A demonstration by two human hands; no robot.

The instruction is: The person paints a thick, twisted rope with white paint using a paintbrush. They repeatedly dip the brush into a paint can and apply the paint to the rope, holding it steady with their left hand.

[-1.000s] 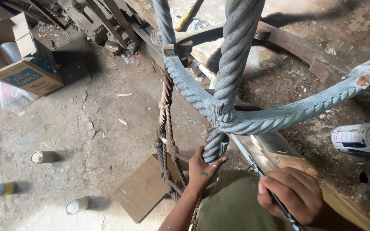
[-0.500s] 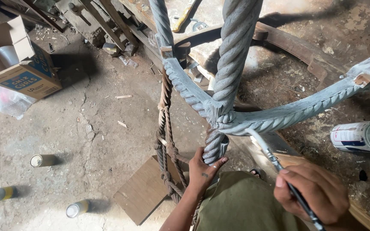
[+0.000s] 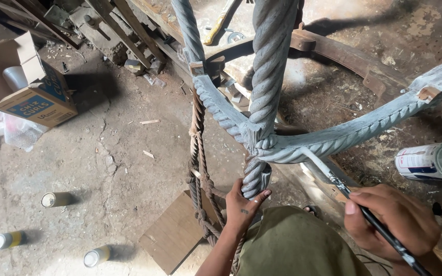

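Observation:
A grey, rope-twisted wooden frame (image 3: 269,76) rises in front of me, with a twisted rail (image 3: 364,128) branching right and another (image 3: 216,105) running up to the left. My left hand (image 3: 241,204) grips the lower end of the upright post (image 3: 257,179). A thin black-handled paintbrush (image 3: 354,202) is pinched in my right hand (image 3: 392,222); its pale bristle tip touches the underside of the right rail near the joint. An unpainted brown twisted piece (image 3: 198,168) hangs just left of the post. My olive-green knee (image 3: 297,245) is below.
An open white paint can (image 3: 433,161) lies at the right. Three small spray cans (image 3: 57,199) lie on the concrete floor at the left, a cardboard box (image 3: 31,82) behind them. A flat brown board (image 3: 175,232) is underfoot. Rusty metal and timber scraps (image 3: 333,48) lie beyond.
My right hand has slid to the right and the brush tip has moved up to the underside of the right rail. My left hand keeps its hold on the post.

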